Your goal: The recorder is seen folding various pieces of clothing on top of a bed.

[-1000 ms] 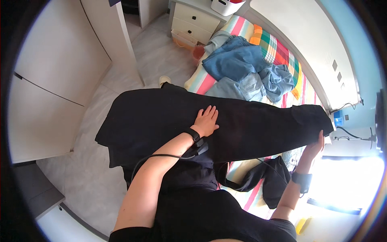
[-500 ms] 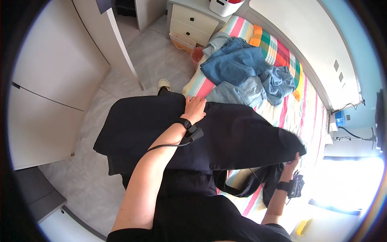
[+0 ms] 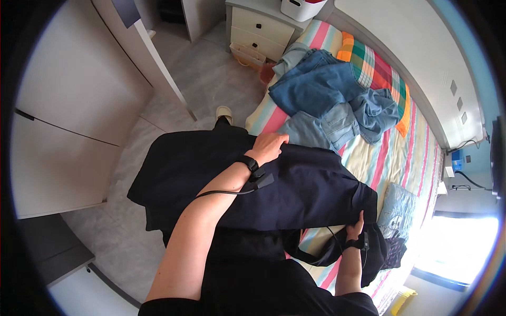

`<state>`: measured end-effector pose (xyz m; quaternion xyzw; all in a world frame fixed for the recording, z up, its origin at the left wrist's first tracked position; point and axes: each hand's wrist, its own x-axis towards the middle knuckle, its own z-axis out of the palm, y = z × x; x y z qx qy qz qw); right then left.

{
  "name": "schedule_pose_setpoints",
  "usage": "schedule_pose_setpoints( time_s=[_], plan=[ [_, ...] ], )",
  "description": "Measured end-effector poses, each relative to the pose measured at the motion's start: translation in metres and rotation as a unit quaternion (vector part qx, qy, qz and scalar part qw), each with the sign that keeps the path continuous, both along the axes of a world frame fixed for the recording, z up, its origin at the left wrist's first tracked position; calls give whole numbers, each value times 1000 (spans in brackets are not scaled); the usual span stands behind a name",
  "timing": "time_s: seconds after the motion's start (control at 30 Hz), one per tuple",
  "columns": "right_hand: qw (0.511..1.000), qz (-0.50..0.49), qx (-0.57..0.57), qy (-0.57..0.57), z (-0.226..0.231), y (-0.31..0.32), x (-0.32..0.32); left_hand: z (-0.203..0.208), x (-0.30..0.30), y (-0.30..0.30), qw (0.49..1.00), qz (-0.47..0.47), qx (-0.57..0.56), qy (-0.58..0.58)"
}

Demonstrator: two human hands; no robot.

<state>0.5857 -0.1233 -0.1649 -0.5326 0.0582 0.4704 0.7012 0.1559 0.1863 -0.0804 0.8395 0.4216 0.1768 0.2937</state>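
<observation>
A dark navy garment (image 3: pixel 311 184) is stretched across my lap, from over the floor on the left to the bed on the right. Its exact kind is hard to make out; the cloth looks smooth and folded into a long strip. My left hand (image 3: pixel 268 147) pinches the far edge near the middle, fingers closed on the cloth. At the near right end, my right hand (image 3: pixel 356 226) grips the fabric, thumb on top and its other fingers partly hidden. Below that end lies a black bundle with a strap-like loop (image 3: pixel 319 259), next to my right wrist.
Blue denim clothes (image 3: pixel 321 84) lie heaped on the striped bed (image 3: pixel 377 163), by a plaid pillow (image 3: pixel 377 68). A light blue packet (image 3: pixel 399 208) rests right of the garment. Beyond the bed's far end stands a drawer cabinet (image 3: pixel 262 26); pale cupboard doors (image 3: pixel 74 105) line the left.
My right hand has moved left and inward, bringing the garment's right end with it and uncovering the light blue packet. My left hand still grips the far edge; the view has shifted slightly.
</observation>
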Motion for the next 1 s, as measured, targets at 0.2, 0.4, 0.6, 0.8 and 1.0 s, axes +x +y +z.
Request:
schedule_pose_setpoints(
  time_s=[0.2,0.4,0.6,0.8,1.0],
  plan=[
    [996,-60,-57,-35,-4,5,-18,7,-1,3,999,-40,-30,9],
    [997,-60,-30,-40,-4,3,-18,-1,6,2,998,-43,-23,34],
    [996,-66,-26,-48,1,3,-21,-1,16,7,997,38,-60,18],
    [999,-24,-5,-20,-6,-3,-10,0,12,-2,997,41,43,51],
    [994,57,-19,-90,-12,4,-7,25,-39,-54,992,18,113,56]
  ],
)
